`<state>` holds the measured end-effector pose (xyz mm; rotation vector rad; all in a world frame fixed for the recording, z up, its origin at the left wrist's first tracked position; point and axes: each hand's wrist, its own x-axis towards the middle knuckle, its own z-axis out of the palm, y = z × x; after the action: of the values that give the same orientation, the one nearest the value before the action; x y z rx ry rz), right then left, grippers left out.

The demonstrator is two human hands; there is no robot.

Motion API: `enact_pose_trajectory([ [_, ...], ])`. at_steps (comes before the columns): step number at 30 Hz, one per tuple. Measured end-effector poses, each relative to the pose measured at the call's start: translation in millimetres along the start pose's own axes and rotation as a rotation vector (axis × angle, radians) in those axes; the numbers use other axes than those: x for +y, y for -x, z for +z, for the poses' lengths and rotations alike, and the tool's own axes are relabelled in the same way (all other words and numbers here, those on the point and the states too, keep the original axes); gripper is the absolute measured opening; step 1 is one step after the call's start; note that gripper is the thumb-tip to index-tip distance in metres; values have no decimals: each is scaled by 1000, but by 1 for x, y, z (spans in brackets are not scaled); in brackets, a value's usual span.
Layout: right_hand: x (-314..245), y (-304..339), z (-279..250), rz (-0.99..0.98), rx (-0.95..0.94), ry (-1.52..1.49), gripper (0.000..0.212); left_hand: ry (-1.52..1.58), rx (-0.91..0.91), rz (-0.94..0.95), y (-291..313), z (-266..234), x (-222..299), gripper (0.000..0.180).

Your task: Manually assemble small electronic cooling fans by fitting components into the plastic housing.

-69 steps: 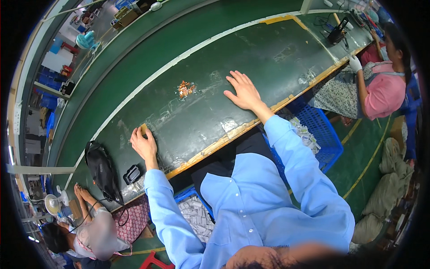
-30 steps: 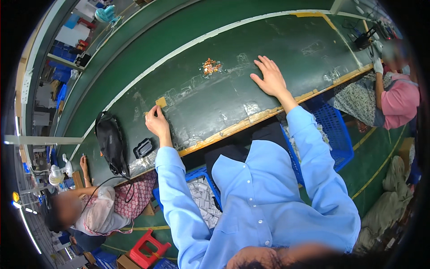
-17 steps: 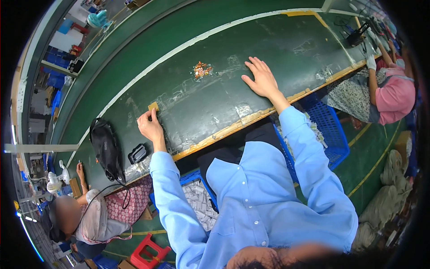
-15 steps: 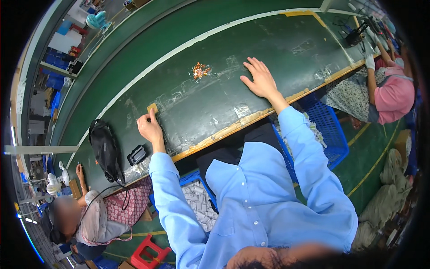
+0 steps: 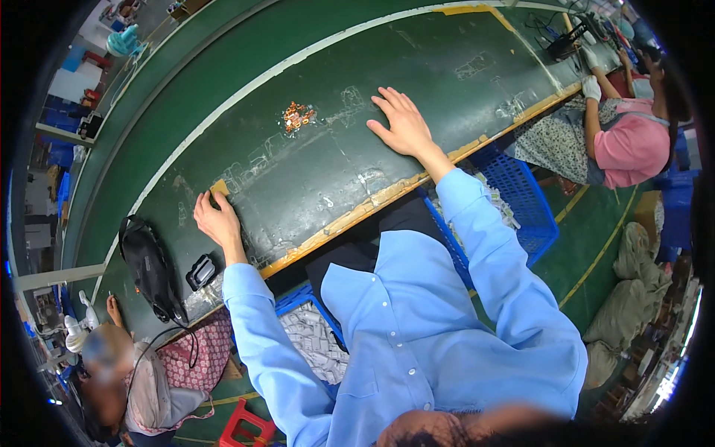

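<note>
My left hand (image 5: 217, 223) rests on the dark green workbench (image 5: 313, 182), fingers spread and slightly bent, with nothing visible in it. Its thumb lies beside a small yellowish-tan patch (image 5: 219, 188) on the surface. Palm down on the bench to the right, my right hand (image 5: 403, 124) has its fingers stretched out and holds nothing. Between the hands, farther back, is a small heap of shiny copper-orange pieces (image 5: 298, 117), too small to tell their kind. Neither hand touches the heap.
A black bag (image 5: 149, 266) and a small dark tray-like object (image 5: 201, 273) lie left of my left hand. Blue baskets (image 5: 533, 216) with white parts (image 5: 316, 339) stand below the bench edge. Co-workers (image 5: 637, 141) sit at both sides. A red stool (image 5: 246, 426) stands lower left.
The view has shifted, so the bench and both hands appear farther left. My left hand's fingers have loosened from a more curled pose. My right hand stays flat on the bench.
</note>
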<state>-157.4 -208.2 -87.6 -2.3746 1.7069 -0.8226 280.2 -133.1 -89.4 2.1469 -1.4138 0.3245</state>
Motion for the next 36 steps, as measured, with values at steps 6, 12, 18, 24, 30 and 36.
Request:
enact_pose_trajectory([
  [6,0,-1,0,-6,10,-4,56,72,50,18,-3,0,1,32],
  [12,2,-4,2,-12,45,14,52,54,42,199,2,-13,8,27],
  [18,14,1,-2,17,28,18,52,416,201,803,60,-38,88,30],
  [24,2,-4,3,-21,25,24,53,406,-819,1204,232,-32,60,51],
  [30,-20,-9,2,-41,14,-19,52,-135,-949,63,184,44,-96,52],
  [36,8,2,-7,9,4,16,52,-189,-778,140,242,31,91,80],
])
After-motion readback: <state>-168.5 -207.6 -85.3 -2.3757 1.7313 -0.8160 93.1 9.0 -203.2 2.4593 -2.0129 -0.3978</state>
